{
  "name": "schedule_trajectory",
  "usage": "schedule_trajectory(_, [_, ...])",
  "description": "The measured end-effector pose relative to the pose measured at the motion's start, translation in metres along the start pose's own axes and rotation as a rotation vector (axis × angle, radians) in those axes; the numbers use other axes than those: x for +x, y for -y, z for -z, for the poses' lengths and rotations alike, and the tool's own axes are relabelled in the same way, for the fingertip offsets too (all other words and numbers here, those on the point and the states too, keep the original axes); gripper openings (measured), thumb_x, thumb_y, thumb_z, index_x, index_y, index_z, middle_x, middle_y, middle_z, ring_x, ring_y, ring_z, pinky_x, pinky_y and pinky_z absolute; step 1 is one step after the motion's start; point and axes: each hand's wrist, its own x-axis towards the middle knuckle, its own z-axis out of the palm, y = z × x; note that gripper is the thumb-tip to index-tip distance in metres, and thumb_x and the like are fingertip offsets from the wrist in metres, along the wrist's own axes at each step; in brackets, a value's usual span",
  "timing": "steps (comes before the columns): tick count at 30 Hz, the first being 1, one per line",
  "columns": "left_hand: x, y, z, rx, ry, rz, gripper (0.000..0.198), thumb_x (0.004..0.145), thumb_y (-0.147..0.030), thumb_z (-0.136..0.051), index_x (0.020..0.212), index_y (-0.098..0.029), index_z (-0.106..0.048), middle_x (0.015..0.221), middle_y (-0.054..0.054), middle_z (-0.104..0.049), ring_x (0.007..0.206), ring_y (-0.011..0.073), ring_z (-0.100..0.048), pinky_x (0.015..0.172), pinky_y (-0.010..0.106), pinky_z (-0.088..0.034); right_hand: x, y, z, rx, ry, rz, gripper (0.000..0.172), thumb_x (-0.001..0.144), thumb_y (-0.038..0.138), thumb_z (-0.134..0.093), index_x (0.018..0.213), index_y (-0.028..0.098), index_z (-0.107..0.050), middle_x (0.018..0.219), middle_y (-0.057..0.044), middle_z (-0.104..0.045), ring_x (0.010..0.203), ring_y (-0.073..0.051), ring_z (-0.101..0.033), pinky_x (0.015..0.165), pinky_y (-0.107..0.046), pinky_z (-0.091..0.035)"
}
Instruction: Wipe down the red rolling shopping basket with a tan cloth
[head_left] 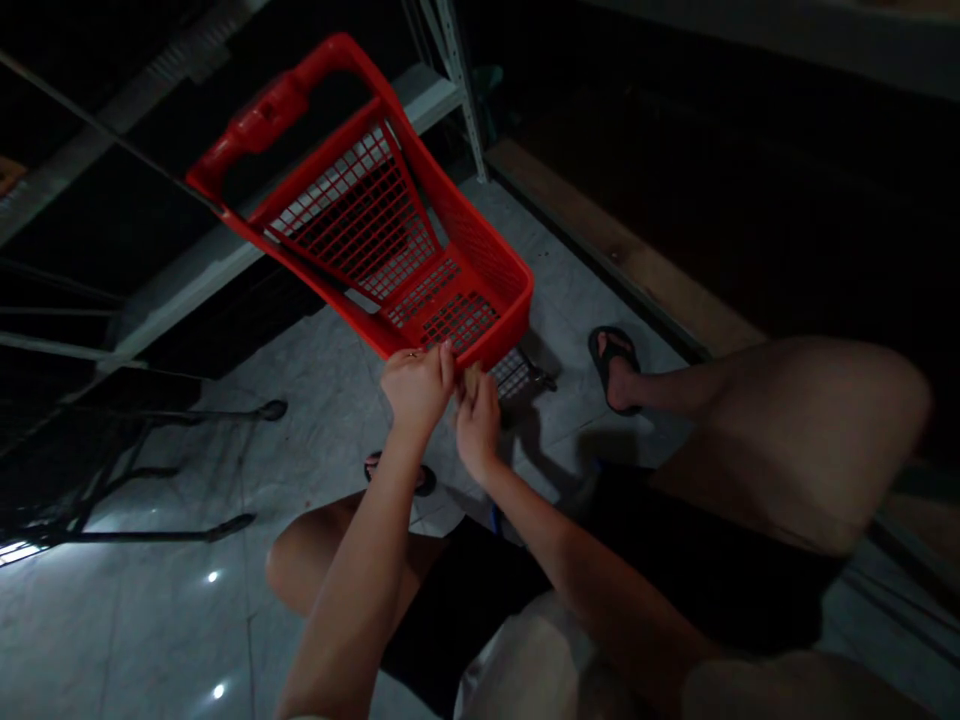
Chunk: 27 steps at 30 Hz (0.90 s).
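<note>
A red plastic shopping cart (480,340) stands in front of me, its gridded basket open upward and its handle pointing to the upper left. My left hand (416,388) is closed in a fist over the near rim of the basket. Just beside it, my right hand (478,420) is below that rim, against the outer wall. Its fingers are pinched together near a small tan patch; the dim light and blur hide what it is. Part of the cart's lower frame and a wheel (547,380) show beneath the basket.
Metal shelving (461,90) stands behind the cart, and a low wooden-edged ledge (600,245) runs along the right. Dark legs with casters (274,410) reach in from the left. My sandalled feet (616,370) rest on the tiled floor (172,610).
</note>
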Motion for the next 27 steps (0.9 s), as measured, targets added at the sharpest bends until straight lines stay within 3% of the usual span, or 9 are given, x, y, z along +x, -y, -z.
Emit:
schedule_trajectory(2, [-0.001, -0.002, 0.001, -0.013, 0.024, 0.015, 0.053, 0.104, -0.048, -0.042, 0.067, -0.023, -0.070, 0.061, 0.010, -0.064, 0.074, 0.0279, -0.070, 0.087, 0.046, -0.052, -0.016, -0.004, -0.008, 0.082, -0.043, -0.030, 0.049, 0.089, 0.060, -0.037, 0.135, 0.077, -0.042, 0.117, 0.016, -0.073, 0.127, -0.036, -0.063, 0.103, -0.067, -0.053])
schedule_trajectory(4, [-0.006, -0.002, 0.005, -0.025, 0.057, 0.025, 0.052, 0.103, -0.048, -0.044, 0.062, -0.024, -0.066, 0.060, 0.009, -0.062, 0.071, 0.0276, -0.069, 0.088, 0.047, -0.051, -0.008, -0.003, -0.003, 0.096, -0.177, -0.073, 0.056, 0.089, 0.050, -0.040, 0.142, 0.066, -0.044, 0.123, 0.010, -0.072, 0.127, -0.035, -0.062, 0.106, -0.066, -0.053])
schedule_trajectory(7, [-0.019, -0.006, 0.009, -0.040, 0.070, 0.035, 0.051, 0.103, -0.047, -0.045, 0.061, -0.025, -0.063, 0.060, 0.009, -0.062, 0.068, 0.0272, -0.067, 0.088, 0.049, -0.050, 0.038, 0.007, 0.023, 0.002, -0.469, -0.077, 0.068, 0.083, 0.024, -0.037, 0.149, 0.038, -0.045, 0.132, -0.007, -0.065, 0.132, -0.030, -0.059, 0.112, -0.058, -0.051])
schedule_trajectory(11, [-0.031, -0.026, 0.006, -0.026, 0.018, -0.005, 0.051, 0.105, -0.044, -0.044, 0.061, -0.024, -0.062, 0.059, 0.008, -0.063, 0.064, 0.0244, -0.063, 0.083, 0.046, -0.050, 0.103, 0.019, 0.059, -0.122, -0.725, -0.034, 0.059, 0.077, 0.012, -0.034, 0.131, 0.025, -0.053, 0.124, -0.013, -0.061, 0.122, -0.025, -0.062, 0.107, -0.045, -0.054])
schedule_trajectory(15, [-0.022, -0.056, -0.004, -0.043, -0.019, 0.069, 0.052, 0.105, -0.045, -0.045, 0.062, -0.023, -0.065, 0.055, 0.006, -0.060, 0.062, 0.0226, -0.062, 0.081, 0.043, -0.048, 0.104, 0.022, 0.062, -0.043, -0.667, 0.003, 0.036, 0.087, 0.016, -0.036, 0.118, 0.024, -0.053, 0.114, -0.012, -0.063, 0.110, -0.023, -0.064, 0.102, -0.040, -0.055])
schedule_trajectory(19, [-0.004, -0.076, -0.006, 0.036, 0.034, 0.142, 0.055, 0.108, -0.044, -0.038, 0.071, -0.020, -0.072, 0.063, 0.009, -0.067, 0.067, 0.0243, -0.067, 0.079, 0.040, -0.046, 0.049, 0.012, 0.042, 0.076, -0.539, 0.003, 0.019, 0.091, 0.027, -0.046, 0.110, 0.025, -0.051, 0.105, -0.008, -0.064, 0.100, -0.023, -0.063, 0.093, -0.041, -0.055])
schedule_trajectory(23, [-0.001, -0.075, 0.000, 0.147, 0.022, 0.103, 0.056, 0.109, -0.041, -0.036, 0.075, -0.019, -0.075, 0.064, 0.009, -0.070, 0.064, 0.0213, -0.065, 0.071, 0.035, -0.044, 0.012, 0.003, 0.031, 0.165, -0.404, 0.030, 0.020, 0.086, 0.026, -0.057, 0.106, 0.024, -0.056, 0.100, -0.004, -0.067, 0.090, -0.021, -0.064, 0.083, -0.037, -0.055])
schedule_trajectory(25, [-0.006, -0.069, 0.005, 0.189, 0.036, 0.067, 0.054, 0.108, -0.041, -0.039, 0.074, -0.019, -0.074, 0.063, 0.009, -0.069, 0.062, 0.0209, -0.064, 0.068, 0.033, -0.042, 0.025, 0.006, 0.034, 0.198, -0.410, 0.022, 0.021, 0.084, 0.018, -0.054, 0.104, 0.024, -0.057, 0.098, -0.002, -0.066, 0.089, -0.019, -0.064, 0.083, -0.034, -0.055])
schedule_trajectory(27, [-0.015, -0.062, 0.011, 0.231, 0.064, 0.037, 0.052, 0.108, -0.041, -0.041, 0.075, -0.019, -0.074, 0.063, 0.009, -0.068, 0.062, 0.0213, -0.064, 0.066, 0.033, -0.041, 0.061, 0.015, 0.043, 0.227, -0.479, -0.021, 0.024, 0.083, 0.008, -0.048, 0.101, 0.024, -0.054, 0.096, -0.001, -0.064, 0.090, -0.016, -0.063, 0.087, -0.032, -0.054])
